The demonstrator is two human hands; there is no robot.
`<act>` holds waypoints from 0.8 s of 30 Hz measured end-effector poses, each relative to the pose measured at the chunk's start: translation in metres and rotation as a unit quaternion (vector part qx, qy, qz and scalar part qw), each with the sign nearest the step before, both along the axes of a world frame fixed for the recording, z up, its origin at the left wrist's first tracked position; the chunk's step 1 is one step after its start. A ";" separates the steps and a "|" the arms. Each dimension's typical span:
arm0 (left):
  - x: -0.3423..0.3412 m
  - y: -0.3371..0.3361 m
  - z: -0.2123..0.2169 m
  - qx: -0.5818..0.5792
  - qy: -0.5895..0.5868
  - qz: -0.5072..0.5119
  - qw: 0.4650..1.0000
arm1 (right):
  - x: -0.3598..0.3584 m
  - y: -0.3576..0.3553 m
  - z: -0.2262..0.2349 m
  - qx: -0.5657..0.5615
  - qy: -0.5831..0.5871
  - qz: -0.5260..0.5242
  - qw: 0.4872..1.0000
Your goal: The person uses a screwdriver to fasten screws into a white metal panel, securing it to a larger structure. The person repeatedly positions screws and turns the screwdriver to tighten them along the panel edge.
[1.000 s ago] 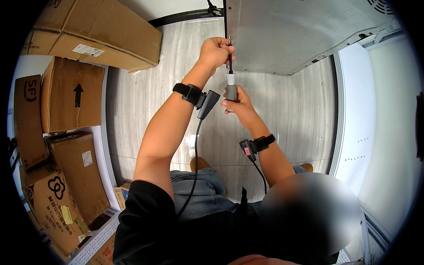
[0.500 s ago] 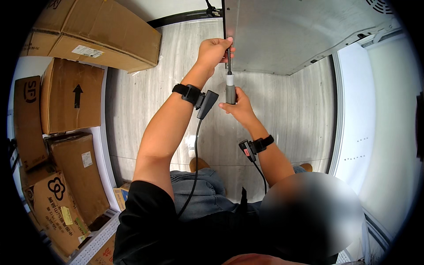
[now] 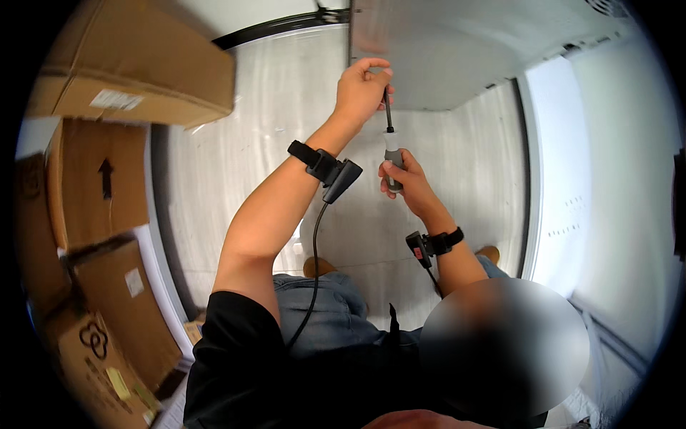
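Observation:
A screwdriver with a grey and white handle [image 3: 392, 156] points away from me. My right hand [image 3: 413, 184] is closed around the lower part of its handle. At the far end of the dark shaft [image 3: 389, 114], my left hand [image 3: 363, 87] has its thumb and fingers pinched about the shaft. The tip is hidden by these fingers, and a small screw there cannot be made out. Just beyond the left hand stands a large grey metal panel [image 3: 450, 57]; whether the tip touches it cannot be told. Both wrists carry black straps with small cabled devices.
Cardboard boxes [image 3: 100, 182] are stacked on a white shelf along the left. A bigger carton [image 3: 153, 61] juts out at the far left. Pale wood-look flooring [image 3: 236, 193] lies below my hands. A white wall or panel [image 3: 564, 179] borders the right side.
The screwdriver and both hands have shifted right in the view, its handle now tilted slightly. My right hand's fingers wrap the handle more fully. The view itself has also moved.

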State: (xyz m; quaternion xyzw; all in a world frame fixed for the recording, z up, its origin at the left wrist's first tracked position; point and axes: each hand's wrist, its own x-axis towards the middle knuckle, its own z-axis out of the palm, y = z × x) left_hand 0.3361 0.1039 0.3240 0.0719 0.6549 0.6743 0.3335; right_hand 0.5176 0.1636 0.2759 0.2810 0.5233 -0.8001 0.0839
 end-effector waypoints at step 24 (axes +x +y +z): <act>0.314 0.274 0.111 0.173 -0.130 -0.344 0.913 | 0.398 0.270 0.249 0.174 -0.077 -0.170 0.967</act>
